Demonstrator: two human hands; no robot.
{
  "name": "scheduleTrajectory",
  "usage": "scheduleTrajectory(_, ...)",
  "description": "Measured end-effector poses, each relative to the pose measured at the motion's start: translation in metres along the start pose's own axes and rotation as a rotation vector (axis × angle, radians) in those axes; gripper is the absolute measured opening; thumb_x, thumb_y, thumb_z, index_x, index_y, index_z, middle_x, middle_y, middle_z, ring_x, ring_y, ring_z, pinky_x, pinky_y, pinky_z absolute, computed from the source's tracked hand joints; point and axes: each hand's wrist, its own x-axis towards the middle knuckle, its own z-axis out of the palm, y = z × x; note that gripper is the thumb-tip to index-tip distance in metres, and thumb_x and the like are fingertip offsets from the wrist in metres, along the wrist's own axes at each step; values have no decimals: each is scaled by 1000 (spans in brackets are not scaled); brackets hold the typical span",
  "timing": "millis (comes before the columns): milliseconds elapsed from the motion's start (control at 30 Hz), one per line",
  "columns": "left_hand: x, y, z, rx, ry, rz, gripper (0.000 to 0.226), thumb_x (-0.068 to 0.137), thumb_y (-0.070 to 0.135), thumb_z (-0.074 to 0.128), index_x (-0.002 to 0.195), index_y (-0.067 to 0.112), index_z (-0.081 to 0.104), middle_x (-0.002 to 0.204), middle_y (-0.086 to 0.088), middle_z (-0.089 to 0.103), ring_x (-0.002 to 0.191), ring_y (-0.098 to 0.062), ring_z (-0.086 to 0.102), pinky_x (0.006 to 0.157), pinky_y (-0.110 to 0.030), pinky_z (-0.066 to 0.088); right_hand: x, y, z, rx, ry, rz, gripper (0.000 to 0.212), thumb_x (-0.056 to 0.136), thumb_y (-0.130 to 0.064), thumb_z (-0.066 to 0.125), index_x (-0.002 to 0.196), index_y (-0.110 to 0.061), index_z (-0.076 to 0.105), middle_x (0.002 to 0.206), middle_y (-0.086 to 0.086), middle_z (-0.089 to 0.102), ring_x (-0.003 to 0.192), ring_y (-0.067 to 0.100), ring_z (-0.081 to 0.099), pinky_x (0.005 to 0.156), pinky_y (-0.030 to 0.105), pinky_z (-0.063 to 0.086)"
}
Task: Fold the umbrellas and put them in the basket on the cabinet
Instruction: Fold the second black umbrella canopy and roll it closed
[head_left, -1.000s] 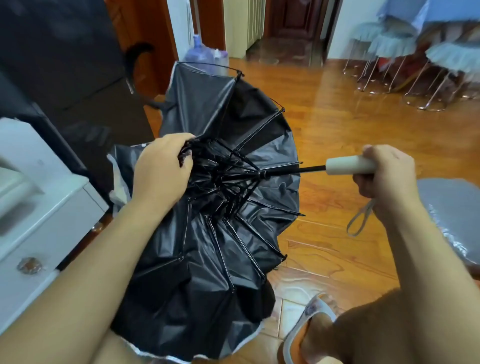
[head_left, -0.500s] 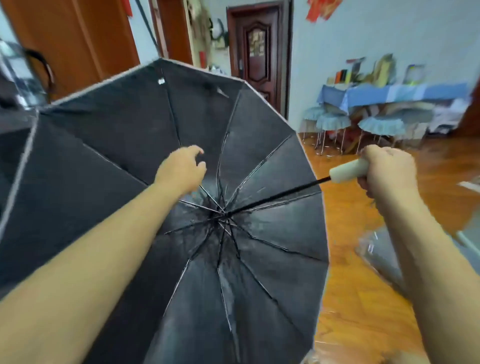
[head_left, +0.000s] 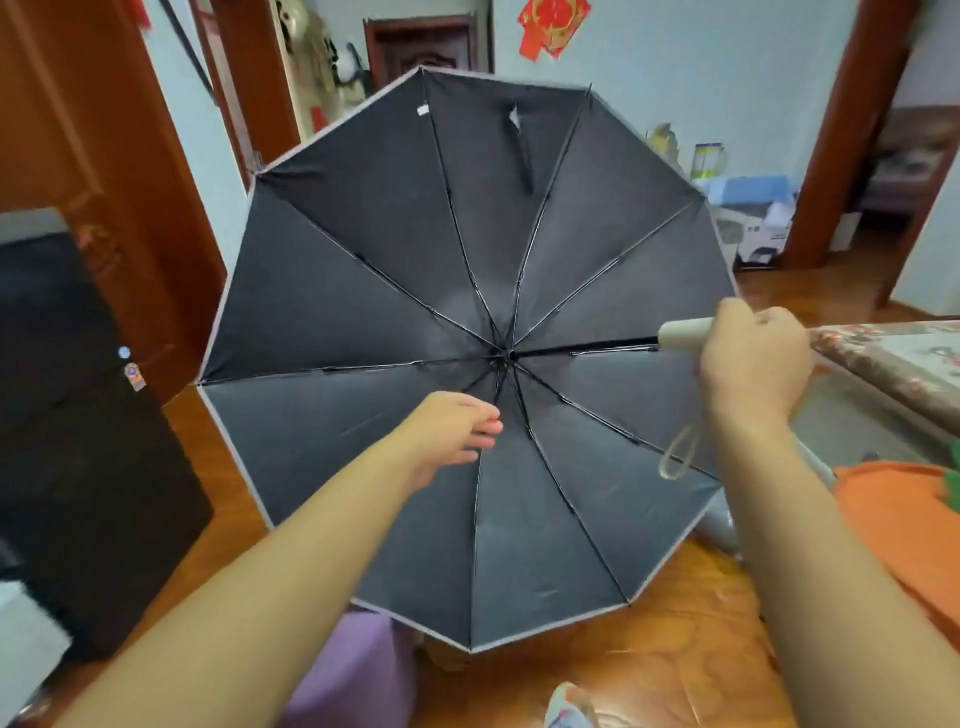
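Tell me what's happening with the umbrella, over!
Right hand grips the handle. Left hand open, near the ribs. Umbrella fully spread, not folded. Basket not in view.

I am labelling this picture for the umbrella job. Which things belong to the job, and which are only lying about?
Job:
- black umbrella, fully open
- its handle, gripped by the right hand
- left hand, open, near the ribs

Lying about:
- purple stool
- orange cloth
- black cabinet
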Motion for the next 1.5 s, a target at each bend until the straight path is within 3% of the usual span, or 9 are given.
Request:
scheduleTrajectory(200,12,39,92,-557,-392,-114,47,109,44,39,135,6,49,123,-17,70,112,-32,69,97,-47,55,-65,44,5,388,-171,165,22,93,-36,52,88,-15,53,65,9,66,53,21,61,59,40,50)
scheduleTrajectory(333,26,31,111,-606,-263,-139,14,107,14,48,113,2,53,111,-19,71,91,-28,73,63,-35,60,-116,72,-3,430,-553,284,13,100,-13,49,107,-3,52,78,14,65,60,20,62,60,36,52)
scheduleTrajectory(400,26,7,104,-633,-185,-155,5,103,-1,48,105,2,52,95,-12,68,88,-26,73,63,-36,59,-109,76,-4,418,-883,514,21,100,-10,46,116,-3,57,86,16,67,67,22,64,64,38,55)
scheduleTrajectory(500,18,-21,93,-669,-234,-199,7,106,11,48,106,8,55,107,-9,74,83,-26,70,53,-30,49,-95,77,12,489,-1145,893,25,100,-20,43,110,-7,63,81,13,59,58,20,54,51,30,49)
scheduleTrajectory(667,12,-44,80,-449,-240,-158,16,106,26,54,95,15,54,77,1,67,51,-10,53,49,-24,49,-110,83,47,400,-1081,912,32,100,-36,45,87,-9,57,64,3,47,42,11,37,33,20,30)
scheduleTrajectory(833,7,-70,49,-232,-127,-193,25,108,39,44,113,20,61,107,-1,75,94,-19,74,97,-43,56,-115,102,52,473,-1022,929,32,100,-29,39,96,-4,58,65,4,49,44,12,37,34,22,29)
scheduleTrajectory(1333,12,-87,8,-281,18,-319,22,104,26,52,118,15,66,108,-3,76,95,-18,74,81,-31,60,-113,117,47,431,-1125,711,41,99,-48,56,100,-7,56,66,3,46,48,14,37,38,23,26)
scheduleTrajectory(1400,14,-89,9,-271,38,-286,21,103,22,54,118,14,66,109,-7,75,93,-18,73,81,-32,59,-110,126,40,322,-1218,574,38,85,-38,77,96,-10,54,67,2,46,50,13,38,40,23,28)
scheduleTrajectory(1500,25,-100,-12,49,265,-107,42,95,16,65,135,11,56,121,-16,65,98,-26,65,85,-38,54,-94,141,25,271,-1347,502,33,75,-15,73,100,-7,52,67,3,45,47,13,36,37,21,28)
